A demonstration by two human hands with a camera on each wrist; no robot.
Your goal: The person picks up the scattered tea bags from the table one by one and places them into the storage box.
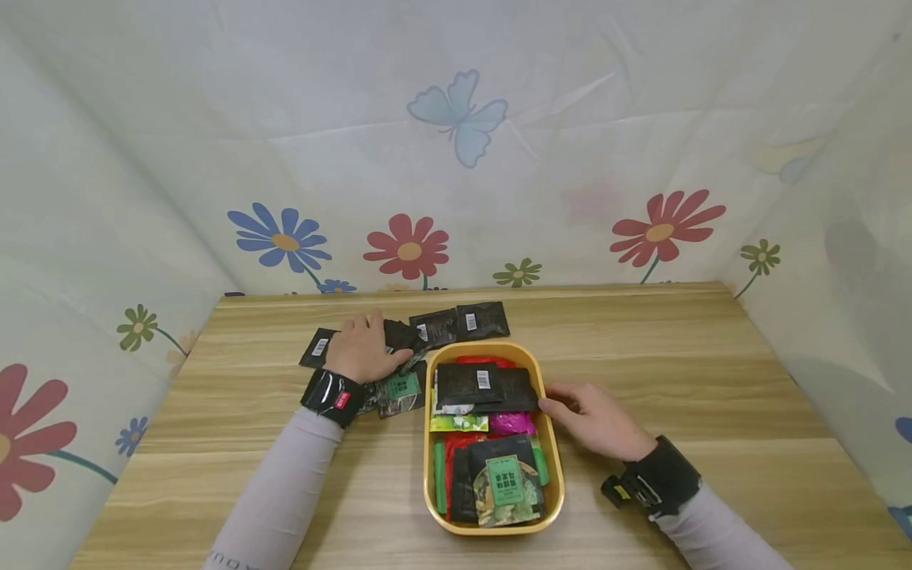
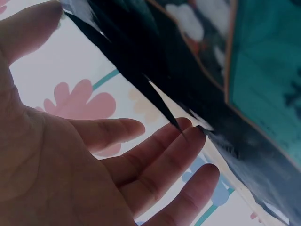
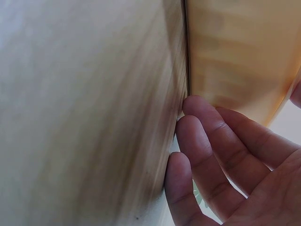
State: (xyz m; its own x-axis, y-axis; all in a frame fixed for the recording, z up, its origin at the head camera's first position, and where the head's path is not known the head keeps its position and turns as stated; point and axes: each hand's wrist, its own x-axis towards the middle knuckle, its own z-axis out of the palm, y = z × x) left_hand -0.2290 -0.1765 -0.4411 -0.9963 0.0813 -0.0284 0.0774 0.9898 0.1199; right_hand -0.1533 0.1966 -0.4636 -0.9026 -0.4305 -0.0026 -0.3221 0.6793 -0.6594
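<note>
Black packets (image 1: 483, 321), in the head view, lie toward the table's (image 1: 655, 348) far edge; a filled yellow basket (image 1: 557, 467) stands between them and the right hand (image 1: 598, 419). Left wrist: left hand (image 2: 94, 165), fingers loosely spread, touches packets. Right wrist: relaxed fingers touch the basket.

This looks like a small recording booth set up around a table (image 1: 663, 364). A pale, creased sheet (image 1: 541, 190) rises from the far edge and turns at both far corners to run along the left and right edges. It is printed with a light-blue butterfly (image 1: 460, 119) and cartoon flowers (image 1: 409, 251) in red, blue and green. The table top is wood-grained. Black wristbands (image 1: 333, 397) behind both hands (image 1: 365, 352) (image 1: 598, 419) suggest worn cameras. The surrounding building cannot be told.
</note>
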